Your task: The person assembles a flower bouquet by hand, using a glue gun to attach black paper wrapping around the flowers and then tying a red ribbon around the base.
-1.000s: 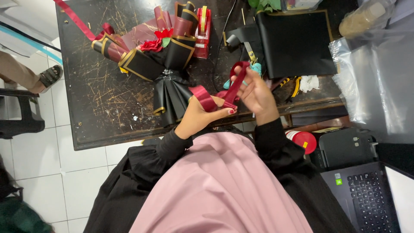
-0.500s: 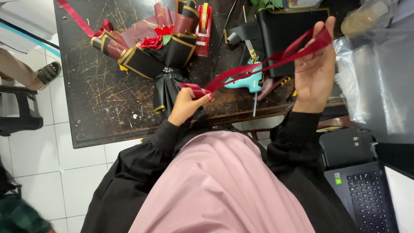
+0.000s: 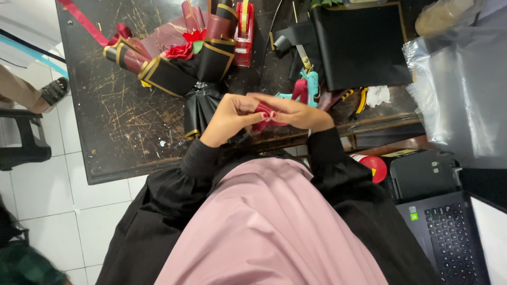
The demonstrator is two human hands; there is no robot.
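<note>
Overhead, both hands (image 3: 266, 113) pinch a red ribbon (image 3: 262, 117) above the scratched dark table (image 3: 121, 121) (white-tiled floor (image 3: 47, 195) below).

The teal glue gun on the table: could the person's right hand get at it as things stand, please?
Probably yes, once freed. The glue gun lies just beyond the right hand with nothing between them, but both that hand and the left hand are pinching the red ribbon.

Clear plastic bag (image 3: 454, 89) right; white laptop screen (image 3: 491, 232) below.
</note>
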